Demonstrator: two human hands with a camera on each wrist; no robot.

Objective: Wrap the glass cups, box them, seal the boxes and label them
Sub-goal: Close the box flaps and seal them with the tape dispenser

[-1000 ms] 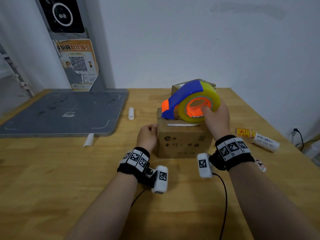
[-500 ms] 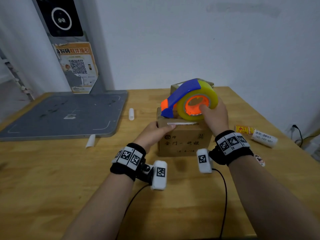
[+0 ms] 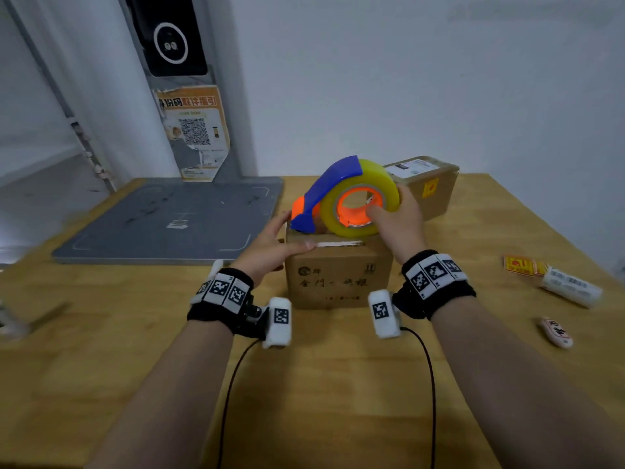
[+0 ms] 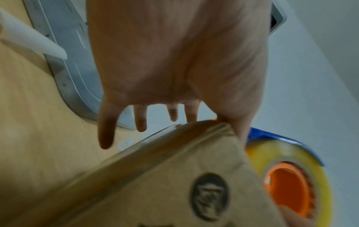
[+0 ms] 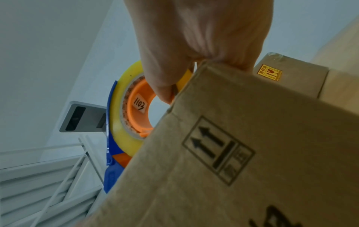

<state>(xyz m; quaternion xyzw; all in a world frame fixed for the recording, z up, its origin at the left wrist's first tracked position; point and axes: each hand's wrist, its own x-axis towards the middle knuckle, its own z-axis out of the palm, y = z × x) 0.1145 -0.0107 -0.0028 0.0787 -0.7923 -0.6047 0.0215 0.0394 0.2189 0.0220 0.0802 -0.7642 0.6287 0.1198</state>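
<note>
Box [image 3: 338, 279] sits mid-bench, tape dispenser [image 3: 348, 198] on its top gripped by the right hand [image 3: 399, 221], thumb hooked in the core. Left hand [image 3: 270, 252] lies flat, fingers straight. Light hold-down, so the tape could drag it crooked.

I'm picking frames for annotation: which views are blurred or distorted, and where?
Head view: table edges smear at left; tape dispenser and near box fairly sharp; wide-angle bending. Left wrist view: left hand and box print motion-blurred. Right wrist view: sharpest; right hand close, the arrows legible, strong fisheye.
</note>
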